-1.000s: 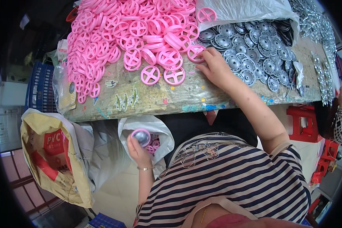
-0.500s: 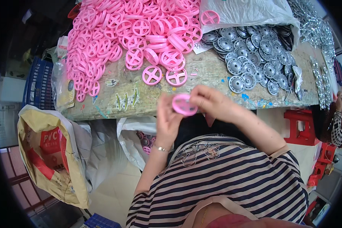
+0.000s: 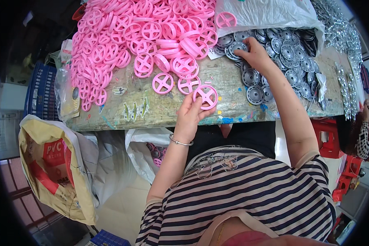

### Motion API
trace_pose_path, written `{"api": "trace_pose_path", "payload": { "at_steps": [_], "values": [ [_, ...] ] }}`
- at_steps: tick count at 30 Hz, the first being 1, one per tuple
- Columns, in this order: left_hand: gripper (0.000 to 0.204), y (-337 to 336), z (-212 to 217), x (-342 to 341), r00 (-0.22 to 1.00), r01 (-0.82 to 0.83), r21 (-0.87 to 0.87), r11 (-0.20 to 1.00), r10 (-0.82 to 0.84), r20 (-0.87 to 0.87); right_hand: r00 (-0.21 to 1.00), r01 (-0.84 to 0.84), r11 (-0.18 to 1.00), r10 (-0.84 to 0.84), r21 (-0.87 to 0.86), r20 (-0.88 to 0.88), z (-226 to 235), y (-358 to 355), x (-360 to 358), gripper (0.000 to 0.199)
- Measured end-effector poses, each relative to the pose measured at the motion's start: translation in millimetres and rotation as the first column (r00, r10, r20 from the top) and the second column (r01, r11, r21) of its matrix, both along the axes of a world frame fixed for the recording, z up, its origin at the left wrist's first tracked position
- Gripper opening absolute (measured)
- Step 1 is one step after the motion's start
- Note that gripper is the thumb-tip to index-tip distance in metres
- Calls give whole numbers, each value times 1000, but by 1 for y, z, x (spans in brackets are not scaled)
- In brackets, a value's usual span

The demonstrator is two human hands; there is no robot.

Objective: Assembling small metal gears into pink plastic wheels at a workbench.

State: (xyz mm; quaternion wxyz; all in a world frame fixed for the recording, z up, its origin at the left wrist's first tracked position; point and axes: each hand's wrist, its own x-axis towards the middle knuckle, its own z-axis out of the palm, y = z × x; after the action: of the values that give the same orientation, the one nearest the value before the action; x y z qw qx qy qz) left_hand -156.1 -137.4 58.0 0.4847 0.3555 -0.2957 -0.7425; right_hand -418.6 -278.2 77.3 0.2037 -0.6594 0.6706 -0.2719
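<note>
Over the worn tabletop, head view: my left hand holds a pink four-spoke wheel between thumb and fingers, just past the near edge of the loose pink wheels, spoked face up toward the camera. Metal bangle on my left wrist.

My right hand reaches to the left side of the grey disc pile; thumb and fingertips stand apart at a round grey disc, touching it. Can't tell whether I have it gripped.

Big heap of pink wheels fills the tabletop's left and middle, a few lying flat at its front. Grey discs on the right spill from under a white plastic bag; one pink wheel lies at the bag's left edge. White paper slip partly under the discs. Silver tinsel at far right.

Below the tabletop, left of me: open white bag with pink and grey pieces inside, then an open tan sack. Right side: red stool, and another person's checked sleeve near the rim.
</note>
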Motion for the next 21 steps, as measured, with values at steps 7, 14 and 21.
{"api": "trace_pose_path", "payload": {
  "at_steps": [7,14,21],
  "values": [
    [34,3,0,9,998,-6,15,1000,7,-68,779,-231,972,160,40,606,41,56,56,33],
    [41,7,-1,3,999,-15,-42,999,14,-37,853,-397,916,394,-65,342,11,113,96,38],
    [41,12,-3,6,995,28,-138,990,-15,95,790,-415,864,186,287,584,6,117,91,25]
  ]
}}
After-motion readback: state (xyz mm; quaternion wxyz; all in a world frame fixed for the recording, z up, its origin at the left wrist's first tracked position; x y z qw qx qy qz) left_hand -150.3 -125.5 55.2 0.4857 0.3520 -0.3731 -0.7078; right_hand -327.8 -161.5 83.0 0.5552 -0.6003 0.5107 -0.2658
